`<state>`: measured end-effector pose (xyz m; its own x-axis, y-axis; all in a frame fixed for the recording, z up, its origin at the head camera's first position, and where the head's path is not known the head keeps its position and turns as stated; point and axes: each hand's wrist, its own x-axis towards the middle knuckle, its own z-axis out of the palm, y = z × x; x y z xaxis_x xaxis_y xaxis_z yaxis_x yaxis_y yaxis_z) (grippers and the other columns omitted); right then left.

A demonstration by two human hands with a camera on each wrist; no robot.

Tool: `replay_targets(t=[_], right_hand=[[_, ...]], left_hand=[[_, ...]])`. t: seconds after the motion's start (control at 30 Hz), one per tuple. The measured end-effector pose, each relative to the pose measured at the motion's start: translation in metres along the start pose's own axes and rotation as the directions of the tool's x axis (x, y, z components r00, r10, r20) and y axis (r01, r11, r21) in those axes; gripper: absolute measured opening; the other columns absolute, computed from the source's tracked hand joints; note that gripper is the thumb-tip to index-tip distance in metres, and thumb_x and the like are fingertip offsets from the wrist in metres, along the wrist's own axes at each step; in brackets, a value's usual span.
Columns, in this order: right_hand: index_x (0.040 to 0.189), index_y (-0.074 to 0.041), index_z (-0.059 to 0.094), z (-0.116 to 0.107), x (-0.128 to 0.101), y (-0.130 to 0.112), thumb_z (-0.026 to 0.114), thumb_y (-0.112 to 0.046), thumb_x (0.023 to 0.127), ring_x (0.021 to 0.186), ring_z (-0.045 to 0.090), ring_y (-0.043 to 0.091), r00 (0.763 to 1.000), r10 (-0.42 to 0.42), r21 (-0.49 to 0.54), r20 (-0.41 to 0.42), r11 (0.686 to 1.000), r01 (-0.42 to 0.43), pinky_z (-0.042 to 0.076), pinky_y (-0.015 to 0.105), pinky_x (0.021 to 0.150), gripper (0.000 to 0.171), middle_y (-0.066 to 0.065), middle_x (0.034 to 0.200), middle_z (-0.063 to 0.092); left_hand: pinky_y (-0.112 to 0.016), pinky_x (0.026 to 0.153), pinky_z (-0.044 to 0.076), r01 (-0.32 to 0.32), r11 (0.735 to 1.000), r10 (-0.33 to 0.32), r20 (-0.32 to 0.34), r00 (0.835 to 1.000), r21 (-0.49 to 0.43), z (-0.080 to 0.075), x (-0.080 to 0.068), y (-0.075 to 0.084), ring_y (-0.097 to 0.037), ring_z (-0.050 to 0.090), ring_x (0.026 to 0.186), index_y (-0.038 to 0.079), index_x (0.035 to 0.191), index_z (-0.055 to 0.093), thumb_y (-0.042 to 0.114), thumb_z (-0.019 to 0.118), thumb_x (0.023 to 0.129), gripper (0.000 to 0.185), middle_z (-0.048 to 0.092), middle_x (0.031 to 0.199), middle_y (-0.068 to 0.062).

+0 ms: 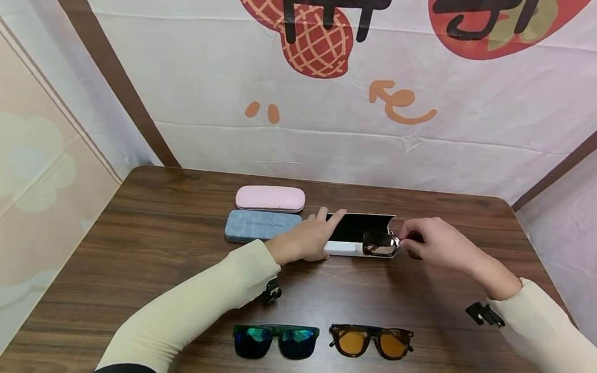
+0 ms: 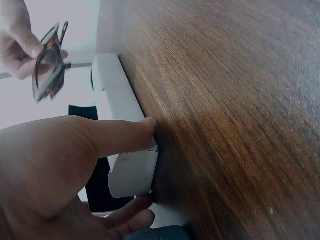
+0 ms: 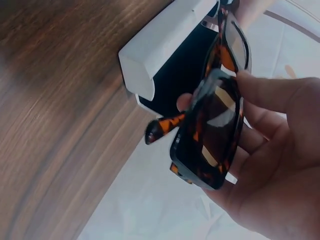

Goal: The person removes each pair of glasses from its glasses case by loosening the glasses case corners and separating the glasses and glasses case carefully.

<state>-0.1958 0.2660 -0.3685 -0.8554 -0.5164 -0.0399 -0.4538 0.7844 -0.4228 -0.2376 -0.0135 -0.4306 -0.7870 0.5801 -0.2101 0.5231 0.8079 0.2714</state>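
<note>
Lying nearest on the brown table (image 1: 170,229) are green glasses (image 1: 275,341) and orange glasses (image 1: 371,340), side by side. Past them, the left hand (image 1: 307,239) curls its thumb and fingers around the open white case (image 1: 349,236). The right hand (image 1: 437,242) pinches folded brown spotted sunglasses (image 1: 380,244) at the case's right end. Behind lie a blue case (image 1: 261,226) and a pink case (image 1: 270,198).
</note>
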Motion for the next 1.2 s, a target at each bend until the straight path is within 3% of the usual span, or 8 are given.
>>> replay_targets(t=[0.33,0.87,1.2], right_hand=[[0.086,-0.021,0.066,-0.008,-0.023,0.012,0.068,-0.008,0.096,0.062,0.046,0.004,0.986,-0.051,0.077,0.157,0.996,0.039,0.041,0.027,0.062,0.016,-0.012,0.074,0.055],[0.089,-0.02,0.066,-0.013,-0.057,0.03,0.067,-0.017,0.099,0.068,0.05,0.002,0.957,-0.084,0.193,0.278,0.981,0.03,0.044,0.026,0.061,0.011,-0.012,0.079,0.058],[0.088,-0.016,0.066,-0.01,-0.083,0.049,0.068,-0.016,0.098,0.059,0.043,-0.004,0.919,-0.177,0.342,0.351,0.938,0.05,0.042,0.024,0.052,0.01,-0.016,0.075,0.053]], left_hand=[[-0.033,0.067,0.048,0.004,1.0,-0.004,-0.002,1.0,0.008,0.0,0.0,0.0,-0.029,0.054,0.1,0.018,0.164,0.008,0.024,0.08,0.09,0.104,0.035,0.149,-0.023],[-0.034,0.069,0.049,0.004,1.0,-0.004,0.006,1.0,0.009,-0.001,0.0,0.0,-0.03,0.055,0.104,0.018,0.164,0.007,0.025,0.08,0.09,0.104,0.034,0.15,-0.023],[-0.033,0.068,0.049,0.011,1.0,-0.011,0.003,1.0,0.016,-0.001,0.001,0.0,-0.029,0.054,0.101,0.018,0.164,0.008,0.025,0.08,0.09,0.103,0.035,0.149,-0.022]])
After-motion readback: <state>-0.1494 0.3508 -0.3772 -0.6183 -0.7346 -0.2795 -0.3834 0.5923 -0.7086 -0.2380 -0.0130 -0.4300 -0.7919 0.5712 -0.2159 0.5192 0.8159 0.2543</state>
